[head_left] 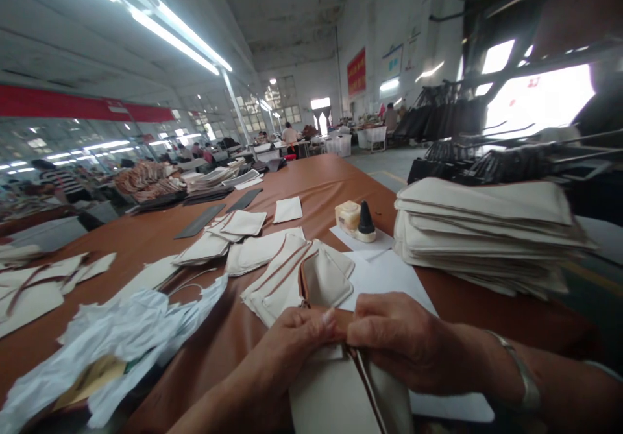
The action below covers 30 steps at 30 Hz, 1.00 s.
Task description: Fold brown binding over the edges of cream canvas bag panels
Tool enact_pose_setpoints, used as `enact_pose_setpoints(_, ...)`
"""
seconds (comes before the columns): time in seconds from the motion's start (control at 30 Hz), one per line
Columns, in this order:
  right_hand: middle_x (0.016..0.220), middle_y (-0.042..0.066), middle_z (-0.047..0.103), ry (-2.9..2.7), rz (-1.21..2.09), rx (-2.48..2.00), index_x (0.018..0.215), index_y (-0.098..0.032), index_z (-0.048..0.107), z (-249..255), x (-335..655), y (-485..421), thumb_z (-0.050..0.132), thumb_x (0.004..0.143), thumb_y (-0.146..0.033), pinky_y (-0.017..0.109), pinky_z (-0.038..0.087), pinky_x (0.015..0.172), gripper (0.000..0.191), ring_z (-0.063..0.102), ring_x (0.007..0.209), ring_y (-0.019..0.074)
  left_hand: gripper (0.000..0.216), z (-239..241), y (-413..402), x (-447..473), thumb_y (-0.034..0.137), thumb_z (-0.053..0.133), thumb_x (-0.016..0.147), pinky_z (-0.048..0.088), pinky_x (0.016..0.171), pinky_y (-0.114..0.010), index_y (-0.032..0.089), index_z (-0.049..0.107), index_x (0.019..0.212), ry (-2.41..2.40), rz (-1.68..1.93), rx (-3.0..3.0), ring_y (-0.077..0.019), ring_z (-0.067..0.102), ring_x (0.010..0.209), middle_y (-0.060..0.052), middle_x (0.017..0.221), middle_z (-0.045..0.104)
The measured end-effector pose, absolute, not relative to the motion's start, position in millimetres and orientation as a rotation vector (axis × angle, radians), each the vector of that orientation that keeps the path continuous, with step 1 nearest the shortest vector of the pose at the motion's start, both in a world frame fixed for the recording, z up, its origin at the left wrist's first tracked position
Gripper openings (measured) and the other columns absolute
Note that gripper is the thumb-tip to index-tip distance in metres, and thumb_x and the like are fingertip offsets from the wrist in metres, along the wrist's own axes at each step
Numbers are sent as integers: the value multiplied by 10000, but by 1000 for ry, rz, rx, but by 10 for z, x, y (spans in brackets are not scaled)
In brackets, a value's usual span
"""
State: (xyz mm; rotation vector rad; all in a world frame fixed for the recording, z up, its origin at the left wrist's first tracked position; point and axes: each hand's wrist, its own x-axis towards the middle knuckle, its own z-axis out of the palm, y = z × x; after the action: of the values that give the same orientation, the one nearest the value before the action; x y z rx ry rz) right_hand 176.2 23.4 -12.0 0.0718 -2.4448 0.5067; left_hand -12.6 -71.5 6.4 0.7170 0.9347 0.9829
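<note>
At the lower middle, my left hand [302, 333] and my right hand [406, 333] pinch the brown-trimmed edge of a cream fabric pouch piece [331, 395]. The fingers of both hands are closed and their tips nearly meet. Below them the piece hangs down with a dark brown edge running along it. Just beyond lie several cream pouch pieces with brown trim [277, 275], overlapping, one standing partly open. Under my right hand is a white sheet [389, 285]. A small pot with a black cone-shaped cap [366, 220] stands beside a yellowish block [347, 216] on white paper.
Brown leather-like sheeting [331, 181] covers the table. A tall stack of cream pieces [481, 226] rises at right; crumpled white paper [131, 337] lies at left. Dark flat strips [199, 220] and more piles lie farther back. Black bags [442, 113] hang at right; people work in the distance.
</note>
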Motion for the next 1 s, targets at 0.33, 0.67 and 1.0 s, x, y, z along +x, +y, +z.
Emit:
enact_pose_setpoints(0.33,878,40,621,-2337,656,-41,1035,-164,524,-173,1813,123,508,897,-96,223,457,733,154,563,772,117,395,-64,-757,-194,437,822,727,311,479,-158,123,581,720,1087,937,929,-53,441,510,20,614,538)
enact_pose_setpoints(0.67,778,-14,557,-2333,1493,-349,941,-119,598,108,1868,234,555,705,-64,172,385,609,246,468,672,77,440,-5,-728,-295,498,786,746,246,452,-159,128,550,712,1143,840,1103,-36,329,482,44,576,455)
enact_pose_setpoints(1.0,724,-8,478,-2362,1796,-267,843,-77,612,94,1791,425,521,953,-482,178,325,565,430,382,635,68,390,112,-678,-274,459,718,836,223,470,-157,122,548,737,1131,799,1269,-41,310,538,41,638,450)
